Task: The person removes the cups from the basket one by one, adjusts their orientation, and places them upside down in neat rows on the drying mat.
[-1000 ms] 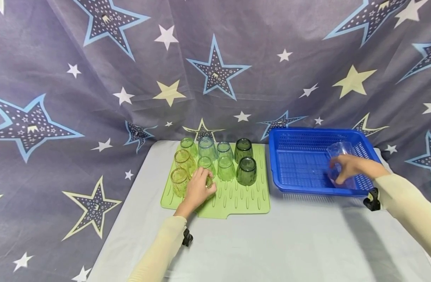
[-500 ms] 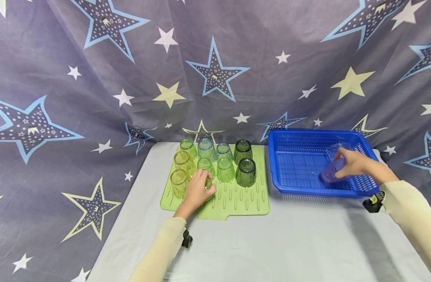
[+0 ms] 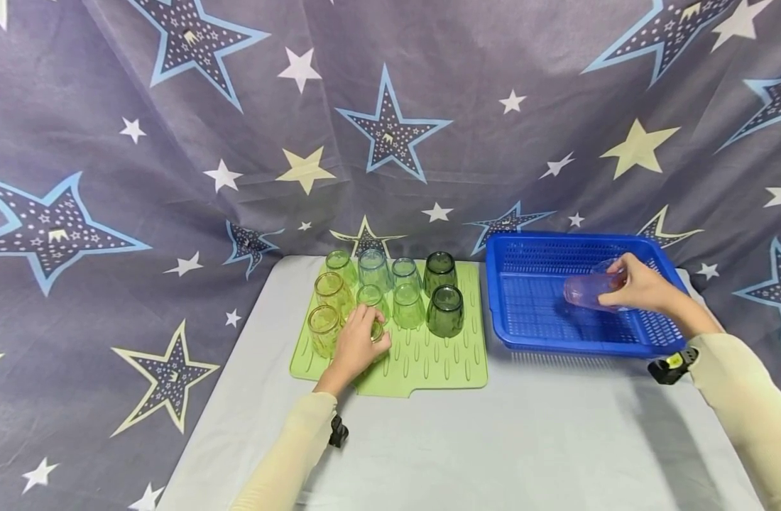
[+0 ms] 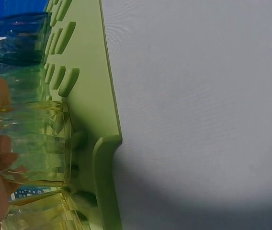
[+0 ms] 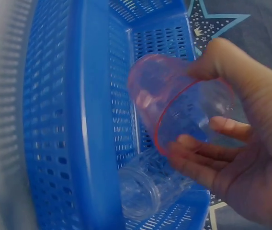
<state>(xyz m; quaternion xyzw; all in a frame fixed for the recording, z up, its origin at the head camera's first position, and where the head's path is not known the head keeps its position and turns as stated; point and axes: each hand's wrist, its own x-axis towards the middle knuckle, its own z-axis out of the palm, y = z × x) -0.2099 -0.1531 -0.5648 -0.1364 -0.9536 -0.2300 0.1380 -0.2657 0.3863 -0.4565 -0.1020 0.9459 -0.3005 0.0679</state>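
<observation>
My left hand (image 3: 358, 344) holds a pale yellow glass (image 4: 35, 143) that stands upside down on the green drying mat (image 3: 429, 369). In the head view that hand hides most of this glass. Over the blue basket (image 3: 579, 348), my right hand (image 3: 642, 287) grips a clear pink glass (image 3: 582, 289) near its rim, with the closed base pointing left. In the right wrist view the thumb lies on the outside of the pink glass, and fingers show at its rim. A clear colourless glass (image 5: 143, 191) lies in the basket below it.
Several upside-down glasses stand on the mat around my left hand: amber ones (image 3: 325, 332) to its left, green (image 3: 408, 305) and blue (image 3: 374, 270) ones behind, dark grey ones (image 3: 445, 311) to the right. A star-patterned curtain (image 3: 390, 184) hangs behind the table.
My right hand has tipped the pink glass from leaning to nearly level, its base swinging left and up. The left hand stays in place on its glass.
</observation>
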